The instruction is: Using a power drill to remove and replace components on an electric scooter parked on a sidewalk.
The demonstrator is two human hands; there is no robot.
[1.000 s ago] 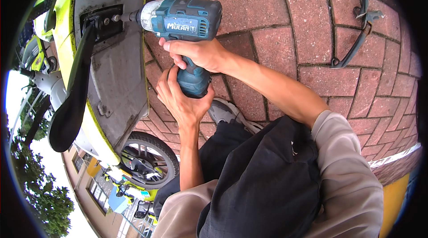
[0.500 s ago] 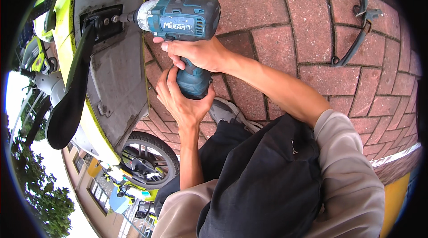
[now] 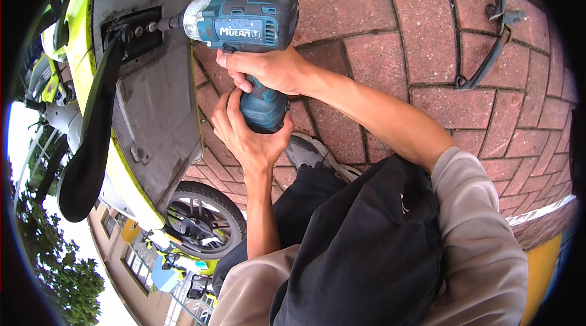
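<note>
My right hand [image 3: 268,69] is wrapped round the grip of a blue-green and black cordless impact driver [image 3: 244,21], with its index finger at the trigger. Cupped about the battery base [image 3: 265,112] of the driver is my left hand [image 3: 247,137]. The driver's socket bit [image 3: 168,24] points left and meets a bolt head at a black bracket [image 3: 143,33]. That bracket is fixed in a recess of a grey panel [image 3: 152,94] with a yellow-green edge. From it a long black paddle-shaped arm [image 3: 88,155] reaches downward.
A wheel with a black tyre [image 3: 210,216] stands below the panel. Red paving bricks [image 3: 378,8] cover the ground. At the upper right lies a curved dark metal stand [image 3: 482,69]. My grey shoe [image 3: 311,149] is below the driver. Other yellow-green vehicles [image 3: 46,79] show at the left.
The driver and both hands have shifted slightly left and up in the picture, as has the panel. Both hands keep the same hold, and the bit stays at the bolt.
</note>
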